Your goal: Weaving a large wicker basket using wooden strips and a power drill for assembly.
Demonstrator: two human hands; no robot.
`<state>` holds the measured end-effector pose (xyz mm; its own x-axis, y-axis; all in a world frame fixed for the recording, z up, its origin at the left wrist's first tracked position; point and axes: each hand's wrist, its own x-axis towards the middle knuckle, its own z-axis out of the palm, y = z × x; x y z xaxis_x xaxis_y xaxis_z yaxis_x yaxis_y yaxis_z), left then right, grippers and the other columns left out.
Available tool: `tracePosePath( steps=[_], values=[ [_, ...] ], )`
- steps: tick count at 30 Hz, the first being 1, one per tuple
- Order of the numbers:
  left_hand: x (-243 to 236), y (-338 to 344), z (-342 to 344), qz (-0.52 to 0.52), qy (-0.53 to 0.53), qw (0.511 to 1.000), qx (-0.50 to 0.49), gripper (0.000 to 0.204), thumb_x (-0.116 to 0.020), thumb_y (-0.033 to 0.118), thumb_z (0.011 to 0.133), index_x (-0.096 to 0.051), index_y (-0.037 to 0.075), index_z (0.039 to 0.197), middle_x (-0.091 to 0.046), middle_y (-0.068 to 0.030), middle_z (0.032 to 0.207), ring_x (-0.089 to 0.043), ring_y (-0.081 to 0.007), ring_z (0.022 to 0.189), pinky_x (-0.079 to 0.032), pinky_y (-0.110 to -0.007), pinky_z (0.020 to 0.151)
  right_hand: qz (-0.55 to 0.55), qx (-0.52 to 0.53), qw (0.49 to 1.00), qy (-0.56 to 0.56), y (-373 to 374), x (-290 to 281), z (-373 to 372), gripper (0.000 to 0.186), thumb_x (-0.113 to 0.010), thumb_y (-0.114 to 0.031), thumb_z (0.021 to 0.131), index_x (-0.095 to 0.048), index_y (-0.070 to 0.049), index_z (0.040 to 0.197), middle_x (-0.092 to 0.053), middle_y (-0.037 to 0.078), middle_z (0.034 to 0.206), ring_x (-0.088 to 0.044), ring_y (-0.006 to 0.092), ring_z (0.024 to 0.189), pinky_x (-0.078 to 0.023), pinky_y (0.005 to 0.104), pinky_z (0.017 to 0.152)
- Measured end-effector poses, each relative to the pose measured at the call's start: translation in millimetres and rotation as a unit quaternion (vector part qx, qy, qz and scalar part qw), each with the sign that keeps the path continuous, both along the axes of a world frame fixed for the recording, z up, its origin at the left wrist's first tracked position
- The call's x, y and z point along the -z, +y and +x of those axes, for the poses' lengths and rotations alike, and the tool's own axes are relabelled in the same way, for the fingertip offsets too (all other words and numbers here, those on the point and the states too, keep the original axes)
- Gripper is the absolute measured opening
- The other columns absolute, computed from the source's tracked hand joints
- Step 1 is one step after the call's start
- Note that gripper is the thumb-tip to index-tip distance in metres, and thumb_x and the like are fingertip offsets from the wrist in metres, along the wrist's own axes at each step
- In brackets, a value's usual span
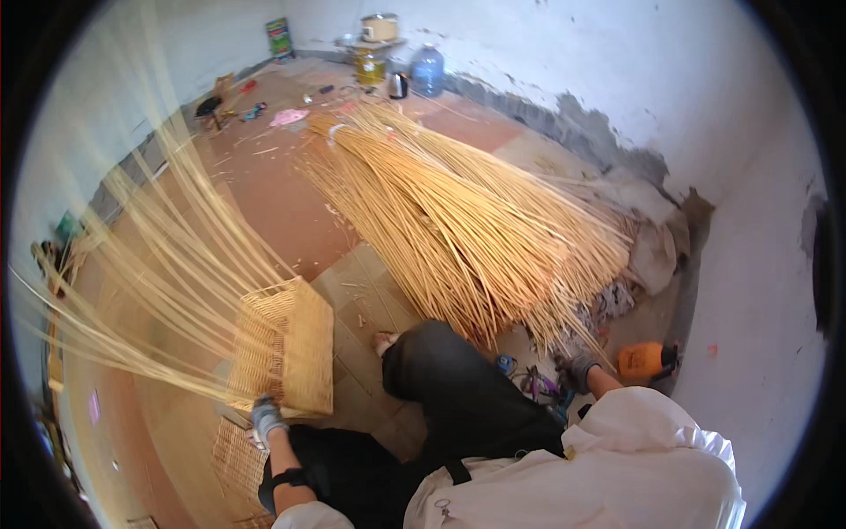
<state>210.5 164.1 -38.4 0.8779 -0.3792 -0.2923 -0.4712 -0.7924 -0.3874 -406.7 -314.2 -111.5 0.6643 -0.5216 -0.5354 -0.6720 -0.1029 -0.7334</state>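
Observation:
A half-woven wicker basket (308,344) stands tilted on the floor at my left, with long loose weaving strands (176,291) fanning up and out of it, blurred at their far ends. My left hand (267,414), in a grey glove, is closed at the basket's lower corner. Far to the right, my right hand (577,372), in a darker glove, reaches down to the floor beside the cut ends of a big bundle of cane rods (476,238). Near it lie purple-handled tools (539,384) and a small blue tool (505,363). The right fingers are too unclear to read.
An orange and black object (641,361) stands by the right wall. Crumpled sacking (656,247) lies past the rods. Along the back wall are a blue water bottle (428,70), a kettle (398,85) and a pot (380,27). Another woven piece (236,458) lies below the basket.

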Motion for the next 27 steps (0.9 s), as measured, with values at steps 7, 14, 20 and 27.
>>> tracePosePath(
  steps=[7, 14, 20, 27],
  values=[
    [35, 100, 14, 0.103, 0.077, 0.992, -0.002, 0.028, -0.046, 0.030, 0.089, -0.060, 0.017, 0.109, -0.059, -0.0009, 0.113, -0.058, -0.0208, 0.098, -0.050, -0.040, 0.064, -0.205, -0.492, 0.812, 0.240, 57, -7, 46, 0.034, -0.055, -0.031, 0.079, -0.061, -0.018, 0.110, -0.063, 0.012, 0.106, -0.062, 0.0269, 0.092, -0.047, 0.0367, 0.081],
    [59, 187, 30, 0.076, 0.139, 0.975, 0.158, 0.027, -0.044, 0.027, 0.087, -0.059, 0.012, 0.104, -0.062, -0.0077, 0.101, -0.060, -0.0237, 0.082, -0.049, -0.039, 0.063, -0.081, -0.172, 0.977, 0.097, 35, -32, 235, 0.047, -0.062, -0.042, 0.077, -0.060, -0.005, 0.107, -0.064, 0.016, 0.094, -0.062, 0.0297, 0.086, -0.048, 0.0372, 0.077],
    [28, 188, 38, -0.550, 0.189, 0.593, -0.557, 0.026, -0.045, 0.027, 0.086, -0.058, 0.006, 0.092, -0.062, -0.0095, 0.071, -0.058, -0.0224, 0.057, -0.045, -0.034, 0.044, -0.287, -0.075, 0.942, 0.158, -63, -19, 418, 0.062, -0.064, -0.046, 0.076, -0.050, -0.002, 0.116, -0.059, 0.020, 0.107, -0.056, 0.0325, 0.099, -0.046, 0.0379, 0.084],
    [-14, 176, 19, -0.567, 0.153, 0.570, -0.575, 0.028, -0.046, 0.026, 0.088, -0.063, 0.005, 0.085, -0.059, -0.0066, 0.065, -0.051, -0.0160, 0.050, -0.041, -0.025, 0.044, -0.398, 0.063, 0.850, 0.340, -134, 12, 553, 0.074, -0.065, -0.051, 0.075, -0.042, -0.003, 0.127, -0.048, 0.015, 0.127, -0.052, 0.0242, 0.112, -0.046, 0.0338, 0.089]
  ],
)
